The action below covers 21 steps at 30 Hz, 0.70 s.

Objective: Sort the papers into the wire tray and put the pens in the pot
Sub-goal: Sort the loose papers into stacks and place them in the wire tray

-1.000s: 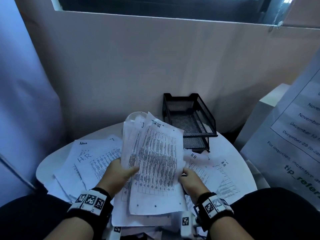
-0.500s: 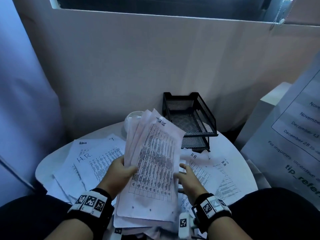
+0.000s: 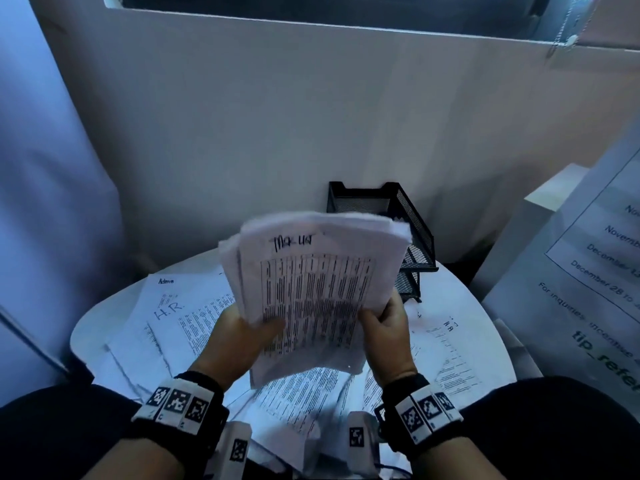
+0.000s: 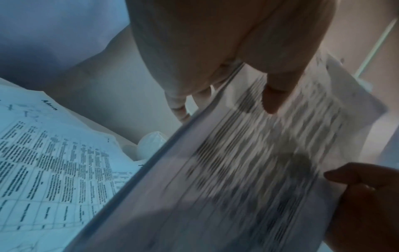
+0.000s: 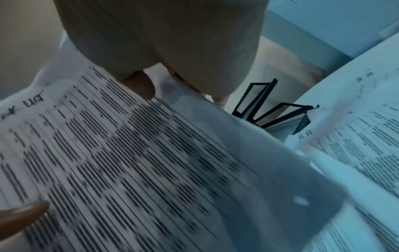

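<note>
Left hand (image 3: 242, 336) and right hand (image 3: 384, 327) raised side by side, thumbs on top, fingers curled beneath, each gripping one edge of the paper stack (image 3: 311, 292); wrists banded.

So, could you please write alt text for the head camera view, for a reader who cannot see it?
Both hands, left and right, hold a stack of printed papers upright above a round white table strewn with loose sheets. A black mesh tray stands behind, against the wall.

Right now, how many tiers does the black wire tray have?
2: the upper tier stands behind the held stack of papers; the lower tier sits beneath, partly hidden.
</note>
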Motion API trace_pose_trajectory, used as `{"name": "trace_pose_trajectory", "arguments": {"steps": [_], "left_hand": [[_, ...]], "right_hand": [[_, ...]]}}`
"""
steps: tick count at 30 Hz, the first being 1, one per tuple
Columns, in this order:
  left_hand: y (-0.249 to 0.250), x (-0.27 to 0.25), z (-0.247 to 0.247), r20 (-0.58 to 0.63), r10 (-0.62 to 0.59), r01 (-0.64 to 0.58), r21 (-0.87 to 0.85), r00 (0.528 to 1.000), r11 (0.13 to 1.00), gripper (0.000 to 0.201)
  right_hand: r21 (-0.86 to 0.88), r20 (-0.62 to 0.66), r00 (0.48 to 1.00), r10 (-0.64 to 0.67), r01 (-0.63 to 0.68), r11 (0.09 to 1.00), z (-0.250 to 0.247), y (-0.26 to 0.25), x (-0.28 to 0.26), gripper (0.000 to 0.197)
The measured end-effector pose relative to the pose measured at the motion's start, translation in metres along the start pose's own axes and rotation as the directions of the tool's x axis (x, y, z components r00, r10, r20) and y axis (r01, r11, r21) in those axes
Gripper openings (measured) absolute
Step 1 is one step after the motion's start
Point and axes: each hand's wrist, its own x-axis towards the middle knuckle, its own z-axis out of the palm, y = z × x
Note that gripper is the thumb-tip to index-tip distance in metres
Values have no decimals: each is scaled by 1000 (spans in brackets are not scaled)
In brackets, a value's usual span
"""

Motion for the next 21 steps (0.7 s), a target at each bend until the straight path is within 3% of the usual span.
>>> {"name": "trace_pose_trajectory", "arguments": {"steps": [2, 7, 11, 14, 17, 19, 21], "left_hand": [[-1, 2, -3, 18, -19, 19, -19, 1000, 1000, 21], [-2, 1, -6, 27, -5, 7, -50, 1000, 999, 26], [-14, 6, -6, 61, -82, 76, 93, 995, 993, 12], [-27, 7, -6, 51, -130, 117, 203, 990, 972, 29], [-17, 5, -1, -52, -109, 114, 109, 993, 987, 14], [-11, 7, -1, -140, -128, 125, -32, 982, 992, 13], [-8, 10, -5, -198, -156, 125, -158, 968, 979, 8]], "right_hand": [[40, -30, 999, -13, 14, 999, -2, 6, 1, 20], [45, 20, 1000, 8, -9, 999, 2, 12, 0, 28], [-91, 78, 990, 118, -111, 990, 1, 30, 2, 25], [-211, 73, 965, 252, -232, 949, -3, 52, 1, 22], [-259, -64, 919, 388, -391, 883, -13, 68, -3, 53], [-107, -131, 877, 462, -476, 873, -18, 73, -7, 80], [74, -91, 818, 567, -563, 823, -20, 79, -8, 83]]}}
